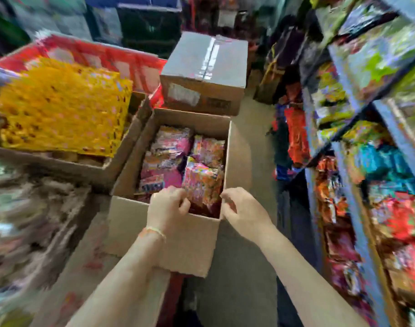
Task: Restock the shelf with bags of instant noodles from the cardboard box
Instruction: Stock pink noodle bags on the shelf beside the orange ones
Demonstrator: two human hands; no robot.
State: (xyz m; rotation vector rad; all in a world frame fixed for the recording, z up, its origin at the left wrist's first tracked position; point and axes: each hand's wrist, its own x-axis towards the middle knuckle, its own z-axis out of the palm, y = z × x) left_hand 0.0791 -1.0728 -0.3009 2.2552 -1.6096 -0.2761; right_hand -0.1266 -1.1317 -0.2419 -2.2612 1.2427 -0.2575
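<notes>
Fingers: those of the left hand are curled inward at the near rim of the open cardboard box, fingertips close against the lower edge of an upright pink noodle bag; motion blur hides whether they actually pinch it.
Right hand fingers: the right hand has its fingers bent and its thumb drawn in at the box's near right corner, just beside the same bag; whether anything is held between them cannot be told.
Left wrist: a thin pale bracelet circles it.
Noodle bags: pink and orange bags of instant noodles lie inside the open box, some flat on the left, others standing on the right side.
Open box: it sits on the floor with its near flap hanging down toward the person.
Shelf: a blue metal shelf runs along the right, well apart from the box, crowded with colourful packets.
Sealed box: a taped cardboard box stands just beyond the open one.
Yellow crate: a yellow plastic crate rests in another carton on the left, beside the open box.
Red crate: a red crate shows behind the yellow one.
</notes>
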